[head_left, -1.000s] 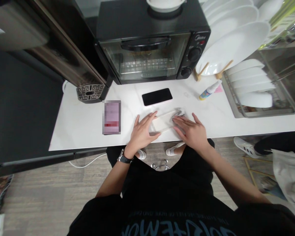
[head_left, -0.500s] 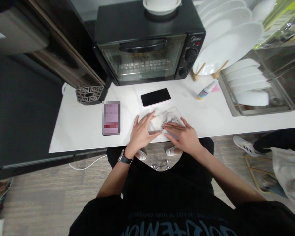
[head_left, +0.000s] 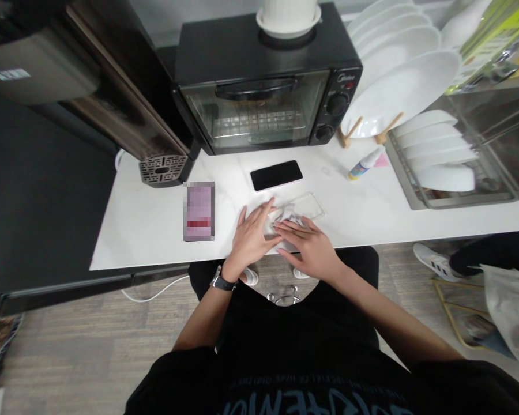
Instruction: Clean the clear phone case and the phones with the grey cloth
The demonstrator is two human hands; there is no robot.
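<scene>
Carefully, I had the case [head_left: 308, 205] flat on the counter [head_left: 147, 225], just below the middle of the frame, with its long sides slanting up towards the right. My left hand [head_left: 251, 235] was at its left end, the fingers near the upper edge and the thumb near the lower one, spread wide from each other; whether they pinched the case or only braced it, I could not tell. My right hand [head_left: 315, 249] had its fingers straight and close together upon the crumpled wipe [head_left: 289, 214], over the left part of the case, and its thumb was apart from them, lower in the frame.

So the step in hand was, in my judgement, the wiping of the case. Its right part lay uncovered. The next stroke, I believed, called for a firm left hand and an even pressure of the right fingers, because so light a case could slide and the wipe could bunch up.

The phone [head_left: 277, 175] lay dark above the case, near the centre of the frame, not touching it. The bottle [head_left: 363, 163] was farther to the right.
</scene>
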